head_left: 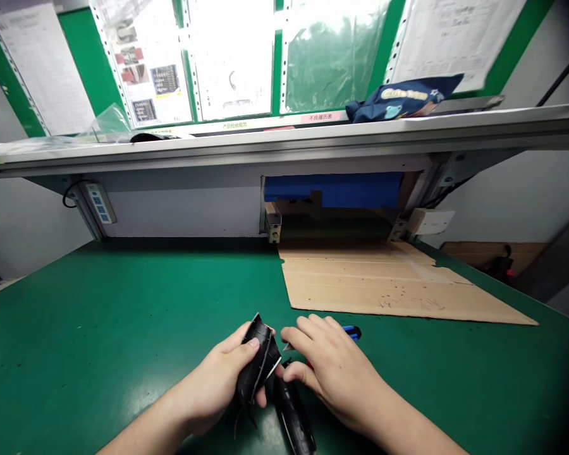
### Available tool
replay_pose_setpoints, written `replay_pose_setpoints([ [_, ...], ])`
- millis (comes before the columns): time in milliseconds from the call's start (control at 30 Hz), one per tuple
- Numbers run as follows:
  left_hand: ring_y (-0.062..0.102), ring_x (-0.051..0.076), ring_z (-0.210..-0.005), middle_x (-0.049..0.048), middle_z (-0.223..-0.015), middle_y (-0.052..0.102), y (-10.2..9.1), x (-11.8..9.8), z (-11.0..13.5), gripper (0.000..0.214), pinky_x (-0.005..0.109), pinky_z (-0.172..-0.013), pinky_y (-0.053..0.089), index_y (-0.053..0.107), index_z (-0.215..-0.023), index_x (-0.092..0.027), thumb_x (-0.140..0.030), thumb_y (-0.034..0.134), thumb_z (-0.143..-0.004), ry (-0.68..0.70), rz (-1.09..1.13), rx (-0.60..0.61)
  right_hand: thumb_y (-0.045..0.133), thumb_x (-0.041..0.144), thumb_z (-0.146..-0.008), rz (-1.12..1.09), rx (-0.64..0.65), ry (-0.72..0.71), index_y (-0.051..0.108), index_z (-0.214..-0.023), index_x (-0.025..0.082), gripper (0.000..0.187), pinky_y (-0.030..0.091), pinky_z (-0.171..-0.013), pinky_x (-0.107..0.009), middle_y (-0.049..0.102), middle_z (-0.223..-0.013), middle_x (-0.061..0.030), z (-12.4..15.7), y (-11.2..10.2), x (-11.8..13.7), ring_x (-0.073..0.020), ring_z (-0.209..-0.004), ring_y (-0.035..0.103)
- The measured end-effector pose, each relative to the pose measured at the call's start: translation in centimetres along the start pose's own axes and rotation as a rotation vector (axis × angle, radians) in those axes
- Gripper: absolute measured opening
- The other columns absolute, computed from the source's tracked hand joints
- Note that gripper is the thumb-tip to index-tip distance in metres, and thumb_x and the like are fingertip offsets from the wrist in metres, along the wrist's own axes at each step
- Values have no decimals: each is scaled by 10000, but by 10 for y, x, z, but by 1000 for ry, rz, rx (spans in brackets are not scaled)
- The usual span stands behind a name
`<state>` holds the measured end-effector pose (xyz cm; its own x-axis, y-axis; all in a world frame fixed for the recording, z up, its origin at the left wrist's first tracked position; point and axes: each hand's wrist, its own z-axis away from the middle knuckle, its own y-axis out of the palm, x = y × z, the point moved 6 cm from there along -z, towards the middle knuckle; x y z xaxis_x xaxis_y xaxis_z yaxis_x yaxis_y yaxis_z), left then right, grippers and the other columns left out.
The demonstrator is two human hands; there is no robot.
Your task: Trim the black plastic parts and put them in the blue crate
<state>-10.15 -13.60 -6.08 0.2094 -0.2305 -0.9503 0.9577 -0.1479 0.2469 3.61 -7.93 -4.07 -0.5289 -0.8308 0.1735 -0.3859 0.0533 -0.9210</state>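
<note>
My left hand is closed around a curved, hollow black plastic part with a pale line along one edge, held tilted over the table. Thin black strands dangle below it. My right hand is beside it, palm down with curled fingers, around what looks like a utility knife. The knife's blue and black handle shows past the far side of the hand, and a small grey blade tip points left near the black part. Fingers cover its middle. A second long black plastic part lies on the table between my hands.
The green tabletop carries a flat cardboard sheet at the back right, before an opening with a blue flap. A shelf crosses above, bearing a dark blue packet. A power strip is at back left.
</note>
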Motion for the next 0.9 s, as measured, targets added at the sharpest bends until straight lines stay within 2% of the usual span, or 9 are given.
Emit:
replay_pose_setpoints([
  [167,550,102,-549,74,-869,649,5,2,-1,390,235,-550,405,525,-1217,-155,-377,437,-909,-30,99,25,326,638,-900,111,-57,-4,571,-979,227,485,273,-686,-340,514,-832,-30,-1,-2,2,-217,-778,434],
  [400,440,43,-413,54,-800,640,3,-9,2,436,195,-436,276,528,-1244,-148,-409,423,-911,-9,1,-8,251,663,-899,216,-165,6,592,-898,218,561,243,-684,-342,501,-784,-34,1,-8,7,-208,-744,411],
  [600,390,47,-386,18,-692,590,-1,-7,1,430,201,-403,243,565,-1182,-142,-441,437,-901,43,-90,-78,209,600,-940,222,-175,-19,570,-793,211,550,208,-631,-330,506,-741,-30,-2,-4,12,-201,-706,399],
  [667,384,49,-384,16,-685,582,-1,-7,1,423,201,-397,245,573,-1154,-140,-451,435,-901,59,-122,-69,258,567,-953,220,-187,-33,564,-780,213,499,202,-620,-328,510,-724,-21,-3,-3,13,-196,-687,395],
  [800,378,51,-400,21,-722,576,4,-10,3,404,199,-395,275,571,-1113,-139,-452,421,-907,94,-188,-36,509,479,-911,232,-191,-50,563,-773,217,302,196,-612,-324,521,-696,1,-2,1,12,-187,-666,396],
  [900,385,60,-433,28,-764,584,6,-11,5,387,204,-402,302,572,-1035,-141,-472,417,-907,126,-243,-50,581,408,-887,250,-157,-55,563,-772,214,226,198,-615,-326,534,-692,6,-2,8,10,-184,-662,406],
])
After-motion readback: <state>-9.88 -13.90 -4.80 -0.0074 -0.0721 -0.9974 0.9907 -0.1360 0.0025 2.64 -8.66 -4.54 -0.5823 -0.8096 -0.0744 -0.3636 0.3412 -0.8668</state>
